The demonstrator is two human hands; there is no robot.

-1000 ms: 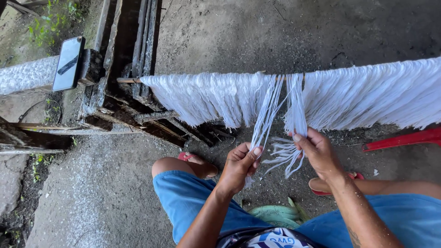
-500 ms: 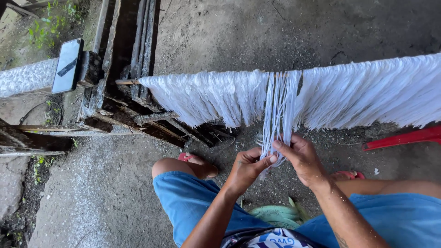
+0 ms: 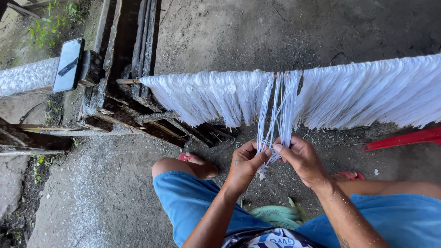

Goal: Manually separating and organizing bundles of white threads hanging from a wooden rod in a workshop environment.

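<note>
Blue shorts point(image 3: 193, 202) nearest, over bent knees, with pale green leaves point(image 3: 275, 213) on the ground between them. Above the shorts, two forearms converging on one bundle of white strands point(image 3: 275, 115). Left hand point(image 3: 245, 165) curled nearly closed, thumb pressed against the strands at the lower end of the bundle, fingers folded in behind. Right hand point(image 3: 301, 158) likewise pinched shut on the same bundle, thumb and forefinger meeting on the threads just beside the left thumb, remaining fingers loosely bent. Both hands touching at the thumbs, with a short loose tail of thread hanging below the pinch. Bundle pulled taut and drawn forward, apart from the hanging curtain of white fibre point(image 3: 358, 92) on either side. Red sandals point(image 3: 188, 157) under the feet, on grey concrete ground point(image 3: 101, 193). Farther up, all the fibre draped over a thin horizontal wooden rod point(image 3: 128, 81), spread along almost the whole width of the view. To the right, a red plastic piece point(image 3: 404, 138) low beneath the fringe. To the left, the rod's end resting in a dark weathered wooden frame point(image 3: 124, 59), with a black phone point(image 3: 68, 65) propped on a post beside it. Farthest, at the upper left corner, a patch of green weeds point(image 3: 50, 25).
</note>
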